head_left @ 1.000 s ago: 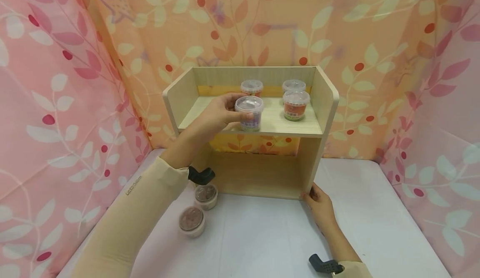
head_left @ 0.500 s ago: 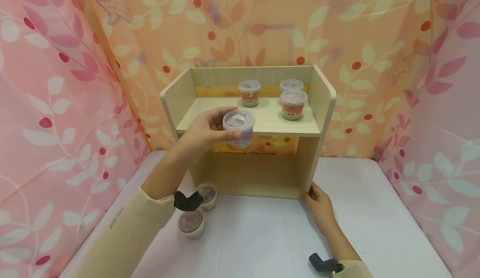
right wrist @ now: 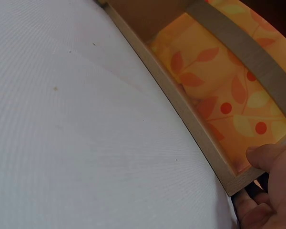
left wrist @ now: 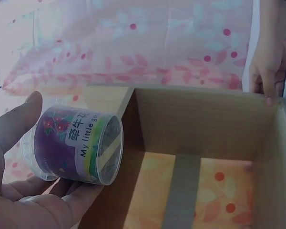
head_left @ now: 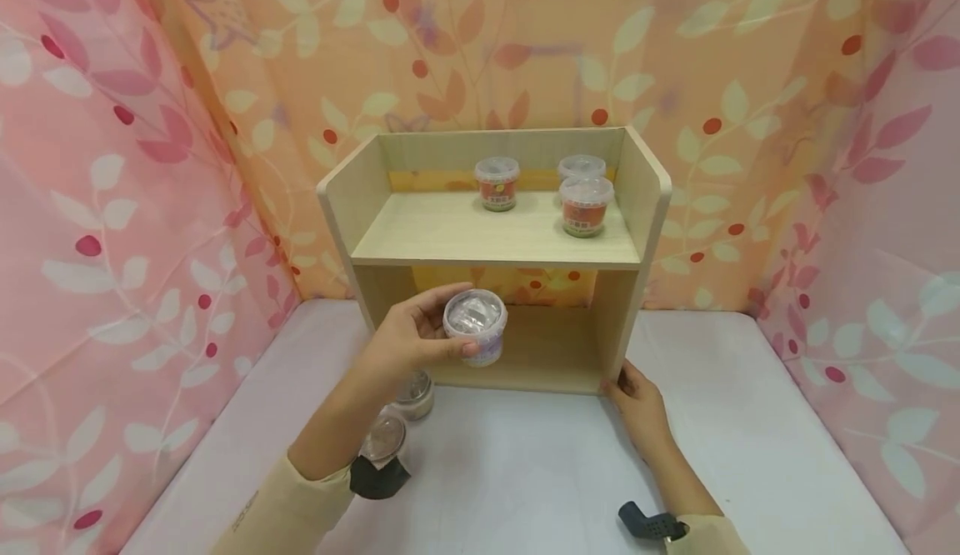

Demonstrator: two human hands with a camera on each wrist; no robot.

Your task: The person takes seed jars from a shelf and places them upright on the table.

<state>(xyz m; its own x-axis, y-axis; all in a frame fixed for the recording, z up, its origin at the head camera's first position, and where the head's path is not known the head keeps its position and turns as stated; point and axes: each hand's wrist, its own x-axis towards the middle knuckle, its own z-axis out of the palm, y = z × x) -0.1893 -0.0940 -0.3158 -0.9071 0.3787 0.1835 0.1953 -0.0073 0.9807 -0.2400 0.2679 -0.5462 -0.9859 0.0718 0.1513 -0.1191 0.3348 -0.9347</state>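
My left hand grips a clear-lidded cup in front of the lower opening of a wooden shelf. In the left wrist view the same cup lies tilted on its side between thumb and fingers, with a purple label. My right hand holds the shelf's lower right front corner; in the right wrist view, thumb and fingers of that hand are on either side of the panel.
On the upper shelf stand a red-labelled cup near the middle and two more at the right, one behind the other. Two brown-topped cups stand on the white table at the left, partly behind my left arm.
My left hand has moved the purple-labelled cup off the upper shelf's front edge and down before the lower opening. My right hand has stayed at the corner.
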